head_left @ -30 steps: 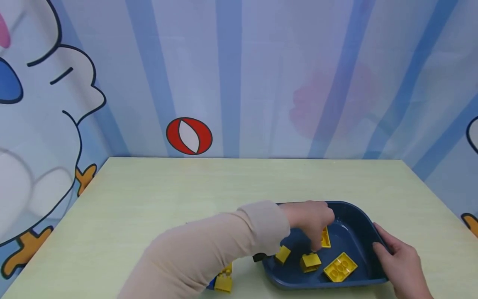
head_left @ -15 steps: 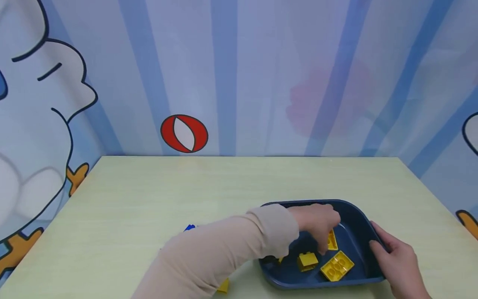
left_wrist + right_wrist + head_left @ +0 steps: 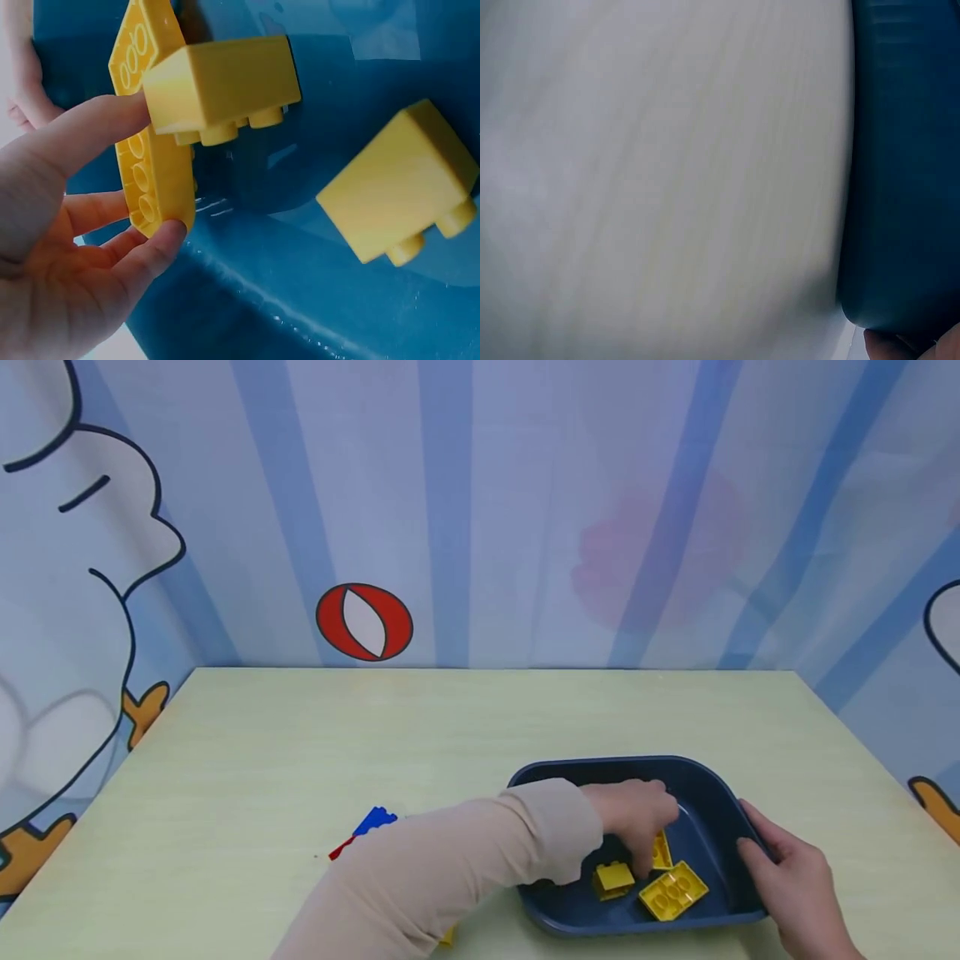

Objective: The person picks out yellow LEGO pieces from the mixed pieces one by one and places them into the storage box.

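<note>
My left hand reaches down into a dark blue tray and pinches a yellow toy brick, hollow side showing, in the left wrist view. A small yellow brick overlaps it there, close to the upper finger. Another yellow brick lies apart on the tray floor. In the head view, a yellow brick lies hollow side up in front of my fingertips, with a smaller yellow brick to its left. My right hand grips the tray's right end, thumb at the rim.
Blue bricks and a red piece show on the pale table beyond the left sleeve. A bit of yellow brick peeks out below the sleeve, which hides part of the tray. A printed curtain stands behind the table.
The left forearm has shifted right, uncovering the blue and red pieces and covering a yellow brick at the tray's left. The pinched brick has moved slightly nearer its neighbour. The right hand keeps its grip.
</note>
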Motion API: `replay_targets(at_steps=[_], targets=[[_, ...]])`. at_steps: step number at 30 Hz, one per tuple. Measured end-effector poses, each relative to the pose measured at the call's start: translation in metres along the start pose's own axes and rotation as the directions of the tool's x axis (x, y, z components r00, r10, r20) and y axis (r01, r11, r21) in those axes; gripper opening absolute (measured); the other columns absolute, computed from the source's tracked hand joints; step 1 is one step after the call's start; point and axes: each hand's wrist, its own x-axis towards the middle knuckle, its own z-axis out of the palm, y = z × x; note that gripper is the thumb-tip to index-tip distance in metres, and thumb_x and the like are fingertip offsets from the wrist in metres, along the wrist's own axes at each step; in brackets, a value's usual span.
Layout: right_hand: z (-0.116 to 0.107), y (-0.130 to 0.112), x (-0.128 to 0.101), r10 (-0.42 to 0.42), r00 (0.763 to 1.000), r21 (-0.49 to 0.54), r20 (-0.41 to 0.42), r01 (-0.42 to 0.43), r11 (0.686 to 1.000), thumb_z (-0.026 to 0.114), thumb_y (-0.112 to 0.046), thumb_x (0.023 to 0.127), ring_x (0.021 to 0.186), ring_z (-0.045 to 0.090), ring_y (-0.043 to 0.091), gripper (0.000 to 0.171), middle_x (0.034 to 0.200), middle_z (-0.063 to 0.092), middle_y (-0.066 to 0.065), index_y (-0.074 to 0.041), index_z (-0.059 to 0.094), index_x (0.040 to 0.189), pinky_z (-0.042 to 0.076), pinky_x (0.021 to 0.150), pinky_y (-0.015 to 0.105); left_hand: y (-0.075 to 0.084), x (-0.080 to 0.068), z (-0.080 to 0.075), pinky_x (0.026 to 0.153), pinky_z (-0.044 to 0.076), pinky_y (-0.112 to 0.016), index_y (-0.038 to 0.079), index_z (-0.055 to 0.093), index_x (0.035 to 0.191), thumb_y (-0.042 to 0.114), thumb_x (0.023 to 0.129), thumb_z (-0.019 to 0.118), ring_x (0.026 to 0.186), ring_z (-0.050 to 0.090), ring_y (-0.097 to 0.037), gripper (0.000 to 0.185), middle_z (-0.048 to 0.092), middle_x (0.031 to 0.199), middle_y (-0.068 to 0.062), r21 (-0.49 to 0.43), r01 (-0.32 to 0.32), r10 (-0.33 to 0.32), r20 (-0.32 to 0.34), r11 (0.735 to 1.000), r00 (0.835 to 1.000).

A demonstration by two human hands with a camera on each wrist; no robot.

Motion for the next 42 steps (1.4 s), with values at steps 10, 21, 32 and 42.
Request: replay_targets(at_steps=[10, 21, 32, 42], targets=[[-0.0004, -0.0008, 0.0004, 0.017, 1.0, 0.017, 0.02, -0.017, 1.0, 0.043, -0.011, 0.096, 0.126, 0.037, 0.039, 0.048, 0.14, 0.035, 0.023, -0.007, 0.033, 0.143, 0.041, 0.084, 0.041, 0.0021, 0.0006, 0.003, 0.076, 0.043, -0.014, 0.021, 0.058, 0.115, 0.026, 0.072, 0.081, 0.085, 0.047, -0.007, 0.05, 0.048, 0.107, 0.008, -0.088, 0.025, -0.022, 0.037, 0.996, 0.999], [-0.0011, -0.0015, 0.0007, 0.008, 1.0, 0.019, 0.03, -0.009, 1.0, 0.043, -0.011, 0.096, 0.127, 0.037, 0.036, 0.048, 0.141, 0.035, 0.021, -0.007, 0.033, 0.143, 0.041, 0.083, 0.038, -0.0008, -0.0016, 0.0015, 0.075, 0.041, -0.015, 0.022, 0.057, 0.119, 0.028, 0.076, 0.078, 0.089, 0.046, -0.006, 0.048, 0.05, 0.107, 0.01, -0.08, 0.008, -0.002, 0.075, 0.997, 0.997], [-0.0015, -0.0006, 0.0008, 0.025, 0.999, 0.034, 0.043, -0.026, 0.999, 0.043, -0.012, 0.096, 0.127, 0.038, 0.037, 0.049, 0.141, 0.034, 0.022, -0.007, 0.032, 0.143, 0.041, 0.084, 0.039, -0.0003, -0.0047, 0.0014, 0.082, 0.039, -0.013, 0.023, 0.049, 0.13, 0.027, 0.077, 0.077, 0.093, 0.043, -0.005, 0.06, 0.049, 0.113, 0.011, -0.079, -0.027, 0.035, 0.098, 0.997, 0.995], [-0.0023, 0.0015, 0.0015, 0.01, 0.999, 0.03, 0.04, -0.011, 1.0, 0.044, -0.011, 0.096, 0.126, 0.038, 0.036, 0.049, 0.14, 0.035, 0.021, -0.007, 0.033, 0.143, 0.041, 0.085, 0.038, -0.0014, -0.0021, 0.0012, 0.089, 0.037, -0.012, 0.021, 0.044, 0.135, 0.031, 0.075, 0.078, 0.097, 0.044, -0.004, 0.069, 0.051, 0.119, 0.012, -0.052, -0.052, 0.056, 0.075, 0.997, 0.996]])
